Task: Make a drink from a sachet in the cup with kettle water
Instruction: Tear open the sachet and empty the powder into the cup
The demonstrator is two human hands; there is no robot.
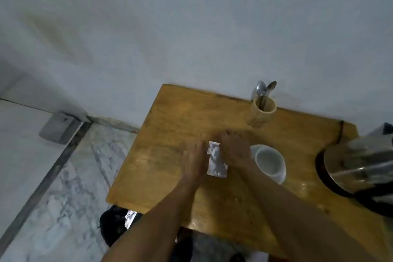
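Note:
A silver foil sachet (216,159) is held over the middle of the wooden table (170,134), between both hands. My left hand (194,160) grips its left edge and my right hand (235,151) grips its right side near the top. Just to the right stands a white cup (270,162), upright and seemingly empty. A shiny steel kettle (361,166) sits at the table's right edge, partly cut off by the frame.
A wooden holder (263,114) with metal spoons (262,89) stands at the back of the table by the wall. Below the table's front-left corner is a dark bin (114,225) with a scrap of foil (130,218). Marble floor lies to the left.

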